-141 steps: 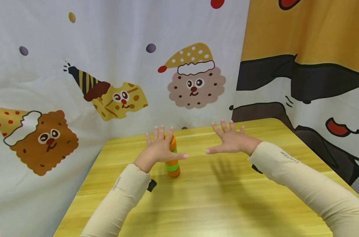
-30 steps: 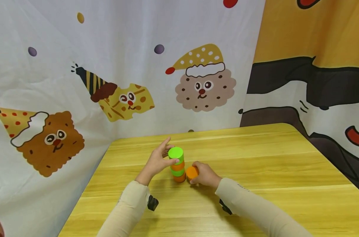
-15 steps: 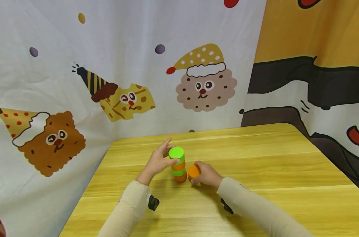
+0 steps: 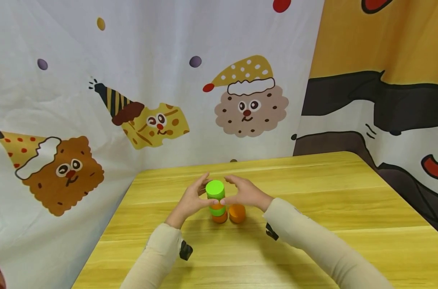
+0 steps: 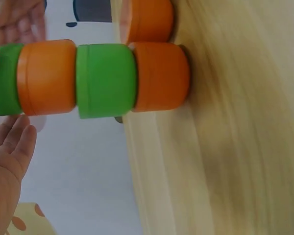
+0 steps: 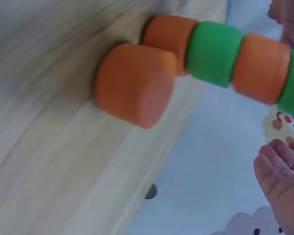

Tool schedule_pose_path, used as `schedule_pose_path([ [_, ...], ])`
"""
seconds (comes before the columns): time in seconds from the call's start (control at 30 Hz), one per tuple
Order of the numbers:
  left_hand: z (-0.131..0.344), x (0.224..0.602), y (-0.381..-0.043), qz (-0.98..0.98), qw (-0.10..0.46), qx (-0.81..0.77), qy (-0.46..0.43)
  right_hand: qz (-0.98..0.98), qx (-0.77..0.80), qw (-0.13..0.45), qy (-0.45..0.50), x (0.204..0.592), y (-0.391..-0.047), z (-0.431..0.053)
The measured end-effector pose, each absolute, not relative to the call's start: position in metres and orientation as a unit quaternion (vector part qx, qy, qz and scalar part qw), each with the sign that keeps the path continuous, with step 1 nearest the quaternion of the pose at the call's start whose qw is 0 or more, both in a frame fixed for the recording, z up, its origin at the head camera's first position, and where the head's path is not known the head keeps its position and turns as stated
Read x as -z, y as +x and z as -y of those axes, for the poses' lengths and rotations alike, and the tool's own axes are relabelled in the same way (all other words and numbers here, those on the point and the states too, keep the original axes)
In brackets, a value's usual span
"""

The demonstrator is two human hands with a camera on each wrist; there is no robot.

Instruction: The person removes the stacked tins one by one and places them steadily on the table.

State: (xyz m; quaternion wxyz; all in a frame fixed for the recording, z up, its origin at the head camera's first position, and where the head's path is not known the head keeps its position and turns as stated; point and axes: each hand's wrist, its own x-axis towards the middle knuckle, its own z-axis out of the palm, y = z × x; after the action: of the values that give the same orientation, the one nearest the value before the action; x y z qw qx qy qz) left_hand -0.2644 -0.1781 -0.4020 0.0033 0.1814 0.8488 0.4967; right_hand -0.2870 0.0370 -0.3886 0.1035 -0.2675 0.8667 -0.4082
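Note:
A stack of round jars, alternately orange and green, stands upright on the table; the green top jar [image 4: 215,188] is the highest and an orange jar [image 5: 161,77] is the lowest. My left hand [image 4: 192,201] is at the left side of the upper stack, its fingers loosely curved behind it and the thumb in front. On the other side my right hand [image 4: 247,193] is spread with its thumb near the left thumb. Whether either hand touches the jars I cannot tell. A loose orange jar [image 4: 237,213] sits beside the stack's base, below the right hand.
The wooden table [image 4: 312,241] carries the stack and the loose jar. A curtain [image 4: 161,48] printed with cartoon biscuits hangs along its far and left sides. Small black wrist cameras, such as the left wrist camera [image 4: 186,250], sit below the sleeves.
My right hand has let go of the loose orange jar and risen to the stack's right side. The left hand has stayed by the stack, its thumb slightly lower.

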Motion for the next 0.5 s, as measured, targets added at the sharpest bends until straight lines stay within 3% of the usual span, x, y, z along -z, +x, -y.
schedule_pose_path([
  [0.23,0.182,0.411,-0.263,-0.847,0.034,-0.502,0.170,-0.851,0.411,0.089,-0.316,0.379,-0.286,-0.023],
  [0.5,0.183,0.419,-0.261,-0.844,0.052,-0.507,0.167,-0.854,0.410,0.087,-0.308,0.377,-0.285,-0.016],
])
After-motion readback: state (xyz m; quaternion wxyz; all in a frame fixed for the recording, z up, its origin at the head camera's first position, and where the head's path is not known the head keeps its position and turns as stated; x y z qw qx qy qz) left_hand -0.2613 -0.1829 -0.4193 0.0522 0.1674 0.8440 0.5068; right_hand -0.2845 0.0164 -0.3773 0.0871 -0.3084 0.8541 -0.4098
